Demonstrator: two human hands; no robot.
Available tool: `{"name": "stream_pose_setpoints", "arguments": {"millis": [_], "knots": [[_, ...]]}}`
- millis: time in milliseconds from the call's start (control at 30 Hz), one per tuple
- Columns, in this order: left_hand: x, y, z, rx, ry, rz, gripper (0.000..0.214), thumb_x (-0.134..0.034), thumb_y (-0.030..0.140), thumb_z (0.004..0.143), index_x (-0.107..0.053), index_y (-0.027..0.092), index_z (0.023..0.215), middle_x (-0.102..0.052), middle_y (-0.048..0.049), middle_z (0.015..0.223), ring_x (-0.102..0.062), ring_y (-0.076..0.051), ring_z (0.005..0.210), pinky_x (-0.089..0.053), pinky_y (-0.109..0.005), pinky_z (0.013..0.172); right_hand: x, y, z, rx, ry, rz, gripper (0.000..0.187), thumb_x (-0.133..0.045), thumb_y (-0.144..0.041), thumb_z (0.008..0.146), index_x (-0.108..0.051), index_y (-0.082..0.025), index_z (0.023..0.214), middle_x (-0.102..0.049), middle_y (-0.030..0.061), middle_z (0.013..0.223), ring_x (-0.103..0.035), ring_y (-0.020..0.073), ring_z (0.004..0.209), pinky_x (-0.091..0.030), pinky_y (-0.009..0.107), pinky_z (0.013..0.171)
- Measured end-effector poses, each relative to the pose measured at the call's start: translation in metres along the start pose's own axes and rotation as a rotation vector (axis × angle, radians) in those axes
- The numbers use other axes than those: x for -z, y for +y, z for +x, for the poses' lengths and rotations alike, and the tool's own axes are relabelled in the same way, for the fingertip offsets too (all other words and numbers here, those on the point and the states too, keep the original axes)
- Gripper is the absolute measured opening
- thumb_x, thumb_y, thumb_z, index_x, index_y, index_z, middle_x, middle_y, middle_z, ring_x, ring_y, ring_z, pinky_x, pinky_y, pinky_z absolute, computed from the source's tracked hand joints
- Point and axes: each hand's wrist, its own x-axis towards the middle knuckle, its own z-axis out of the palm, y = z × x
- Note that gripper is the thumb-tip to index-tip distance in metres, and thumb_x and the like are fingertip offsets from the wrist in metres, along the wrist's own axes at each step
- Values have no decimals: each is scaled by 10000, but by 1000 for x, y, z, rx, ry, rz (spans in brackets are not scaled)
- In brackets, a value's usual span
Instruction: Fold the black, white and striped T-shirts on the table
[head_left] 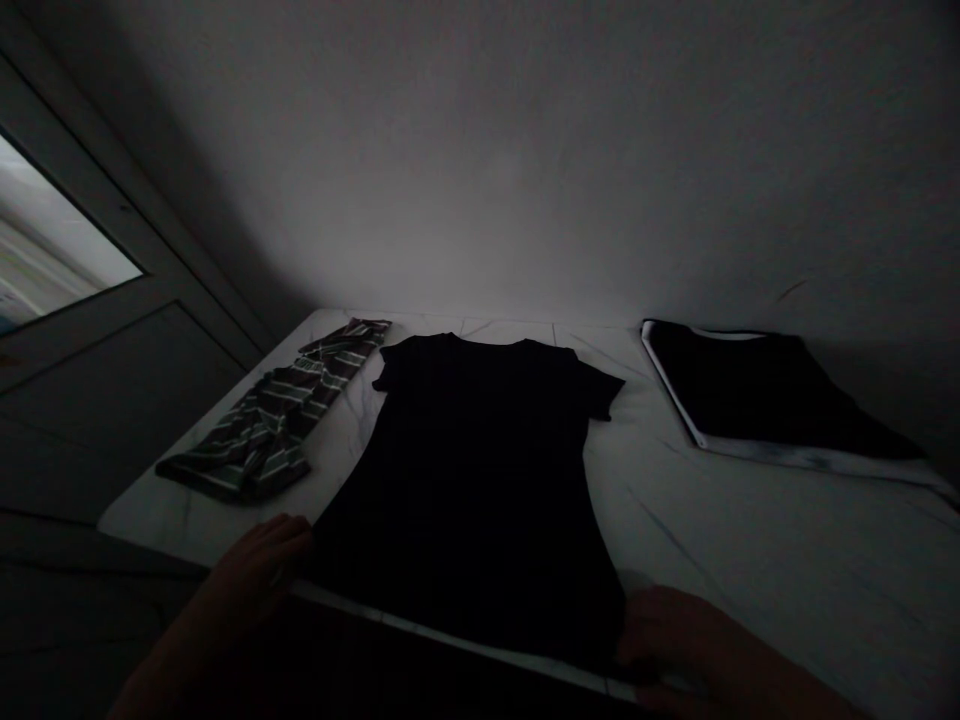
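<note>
- The left hand (259,570) lies low at the near left. Its fingers are close together and touch the left corner of the hem of a black T-shirt (480,480). In this gloom I cannot tell whether they pinch the cloth or only rest on it.
- The right hand (686,640) sits at the near right, against the right corner of the same hem. Its fingers are a dark blur, so I cannot tell their grip either. The bottom edge of the view cuts off the wrist.
- The T-shirt lies spread flat in the middle of the white worktop (750,540).
- Its long axis runs straight away from the person, with the hem nearest, at the front edge, and the neckline farthest, pointing at the wall.
- It reads as plain solid black with short sleeves sticking out to either side up top. The body is narrow and widens toward the hem. No print, seam or crease can be made out in the dark.
- A striped garment (277,420), dark with pale bands, lies left of the shirt. It is apart from the shirt and angled along the worktop's left edge.
- A folded dark garment (757,385) with a pale border lies at the far right, well apart from the shirt.
- A bare wall (525,150) rises behind, and part of a bright window (45,250) shows at the left, cut off by the frame.
</note>
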Motion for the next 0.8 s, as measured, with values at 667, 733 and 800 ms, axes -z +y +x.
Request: {"name": "stream_pose_setpoints", "arguments": {"millis": [667, 733, 800], "knots": [[-67, 230, 175, -955, -235, -146, 674, -435, 462, 995, -226, 162, 1561, -270, -95, 1615, -206, -258, 1499, -210, -459, 1230, 112, 218, 241, -727, 401, -561, 219, -517, -371, 988, -613, -201, 1085, -701, 105, 1089, -633, 235, 958, -396, 295, 696], [-68, 230, 170, -970, -240, -165, 685, -402, 475, 1003, -180, 166, 1572, -246, -97, 1621, -193, -263, 1502, -220, -480, 1225, 113, 222, 246, -698, 404, -562, 190, -505, -330, 995, -597, -203, 1103, -688, 96, 1136, -632, 221, 952, -377, 286, 660], [-66, 232, 166, -976, -249, -176, 659, -371, 471, 1012, -169, 194, 1575, -221, -87, 1627, -201, -267, 1500, -232, -497, 1217, 117, 227, 251, -683, 398, -562, 184, -509, -330, 994, -594, -208, 1103, -679, 85, 1164, -631, 215, 956, -368, 281, 647]]}}
